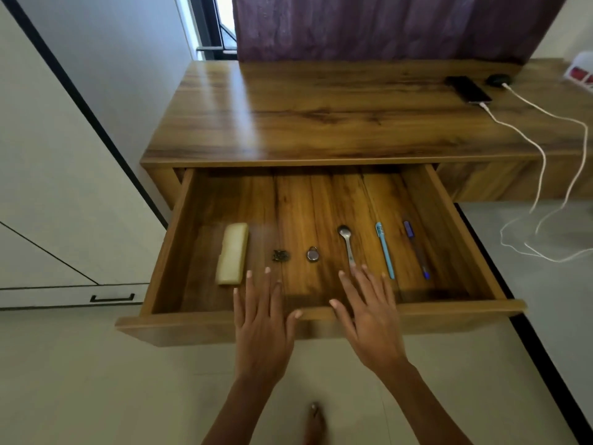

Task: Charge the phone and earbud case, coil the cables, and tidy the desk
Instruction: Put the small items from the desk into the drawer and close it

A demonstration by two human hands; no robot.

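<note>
The wooden desk (321,123) has its drawer (167,252) pulled out. In the drawer lie a cream case (232,253), a small dark clip (281,255), a round metal padlock (312,254), a spoon (346,240), a light blue pen (385,250) and a dark blue pen (416,248). My left hand (261,319) and my right hand (372,316) hover flat, fingers spread, over the drawer's front edge, holding nothing. At the far right of the desk top a black phone (468,88) and a dark earbud case (498,80) each have a white cable (542,155) plugged in.
The two white cables hang off the desk's right side and lie loose on the floor (532,248). A white power strip (582,72) sits at the far right edge. A purple curtain (385,27) hangs behind the desk. White cabinets (48,187) stand to the left. A bare foot (314,422) shows below.
</note>
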